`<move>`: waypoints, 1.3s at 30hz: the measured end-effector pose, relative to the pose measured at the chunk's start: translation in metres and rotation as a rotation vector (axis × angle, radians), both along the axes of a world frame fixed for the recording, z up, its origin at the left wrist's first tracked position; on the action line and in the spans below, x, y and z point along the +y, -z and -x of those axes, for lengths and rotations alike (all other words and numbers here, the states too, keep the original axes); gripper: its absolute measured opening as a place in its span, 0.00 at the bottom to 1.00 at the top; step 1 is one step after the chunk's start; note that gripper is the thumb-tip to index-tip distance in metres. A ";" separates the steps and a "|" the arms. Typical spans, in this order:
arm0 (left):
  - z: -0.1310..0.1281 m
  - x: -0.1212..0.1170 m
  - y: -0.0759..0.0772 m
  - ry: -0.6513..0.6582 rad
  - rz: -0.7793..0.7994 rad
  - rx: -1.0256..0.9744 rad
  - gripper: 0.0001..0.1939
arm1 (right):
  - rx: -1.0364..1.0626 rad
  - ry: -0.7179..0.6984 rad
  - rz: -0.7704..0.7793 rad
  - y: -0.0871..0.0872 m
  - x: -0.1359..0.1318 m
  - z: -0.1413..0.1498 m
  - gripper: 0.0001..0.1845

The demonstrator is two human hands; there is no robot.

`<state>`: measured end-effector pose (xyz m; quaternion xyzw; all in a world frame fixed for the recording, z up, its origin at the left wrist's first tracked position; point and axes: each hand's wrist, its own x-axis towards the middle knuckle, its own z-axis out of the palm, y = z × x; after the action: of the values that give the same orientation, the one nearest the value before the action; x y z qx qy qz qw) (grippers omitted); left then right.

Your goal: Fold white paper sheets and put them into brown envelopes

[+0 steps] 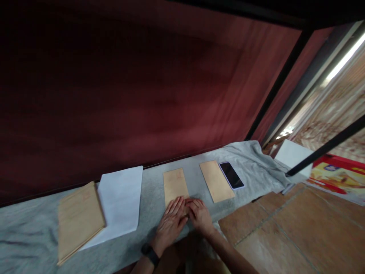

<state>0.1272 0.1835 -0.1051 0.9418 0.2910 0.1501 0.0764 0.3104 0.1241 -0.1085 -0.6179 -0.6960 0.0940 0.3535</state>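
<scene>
A small brown envelope (174,183) lies on the grey cloth in front of me. My left hand (172,217) rests on its near part, fingers stretched out and pressing flat. Beside it, my right hand (200,215) has bent fingers closed at the envelope's near right corner. Both hands hide that near end, so its fold or flap cannot be made out. To the right lies another brown envelope (216,182), untouched.
A phone (231,175) lies right of the second envelope. At the left, larger brown envelopes (80,217) overlap white paper (121,201). Grey cloth (152,205) covers the narrow surface against a dark red panel (159,114). A red box (339,177) stands on the tiled floor.
</scene>
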 end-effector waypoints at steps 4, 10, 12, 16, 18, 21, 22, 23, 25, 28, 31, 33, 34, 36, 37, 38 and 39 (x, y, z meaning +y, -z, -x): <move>0.010 -0.013 0.000 -0.086 0.017 -0.080 0.23 | 0.035 -0.021 0.028 0.000 0.011 -0.007 0.17; 0.010 -0.016 -0.006 -0.119 0.009 -0.145 0.20 | -0.187 -0.118 0.012 -0.005 0.051 -0.011 0.22; 0.009 -0.016 -0.007 -0.121 0.010 -0.137 0.19 | -0.246 -0.089 0.022 -0.003 0.068 -0.011 0.24; 0.009 -0.018 -0.008 -0.130 0.035 -0.125 0.19 | -0.257 -0.030 0.041 0.000 0.097 -0.013 0.27; 0.009 -0.019 -0.008 -0.137 0.047 -0.130 0.19 | -0.242 -0.015 0.037 0.001 0.106 -0.014 0.27; 0.009 -0.019 -0.008 -0.143 0.072 -0.144 0.19 | -0.213 0.006 0.028 0.001 0.113 -0.014 0.27; 0.010 -0.018 -0.008 -0.143 0.082 -0.149 0.18 | -0.207 0.013 0.024 0.001 0.113 -0.014 0.27; 0.010 -0.018 -0.008 -0.141 0.093 -0.155 0.18 | -0.207 0.014 0.020 0.001 0.111 -0.014 0.27; 0.010 -0.018 -0.008 -0.140 0.112 -0.165 0.18 | -0.227 -0.010 0.012 0.003 0.104 -0.014 0.28; 0.010 -0.017 -0.007 -0.148 0.119 -0.172 0.19 | -0.271 -0.121 -0.009 0.004 0.081 -0.016 0.29; 0.009 -0.017 -0.007 -0.147 0.107 -0.158 0.20 | -0.280 -0.243 -0.020 0.002 0.051 -0.023 0.29; 0.008 -0.018 -0.007 -0.147 0.090 -0.151 0.19 | -0.261 -0.304 0.000 -0.003 0.032 -0.029 0.28; 0.008 -0.018 -0.007 -0.147 0.081 -0.152 0.19 | -0.247 -0.335 0.019 -0.006 0.023 -0.033 0.28; 0.008 -0.018 -0.009 -0.147 0.063 -0.168 0.19 | -0.215 -0.385 0.070 -0.012 0.010 -0.039 0.25; 0.008 -0.018 -0.010 -0.145 0.054 -0.180 0.19 | -0.202 -0.400 0.094 -0.014 0.006 -0.042 0.24; 0.007 -0.018 -0.010 -0.140 0.044 -0.191 0.19 | -0.191 -0.406 0.113 -0.015 0.003 -0.043 0.23; 0.007 -0.018 -0.012 -0.137 0.036 -0.198 0.19 | -0.184 -0.403 0.125 -0.016 0.001 -0.045 0.22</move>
<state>0.1199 0.1656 -0.0935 0.8988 0.3481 0.2421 0.1114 0.3550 0.1251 -0.0924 -0.4932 -0.8274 0.1489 0.2236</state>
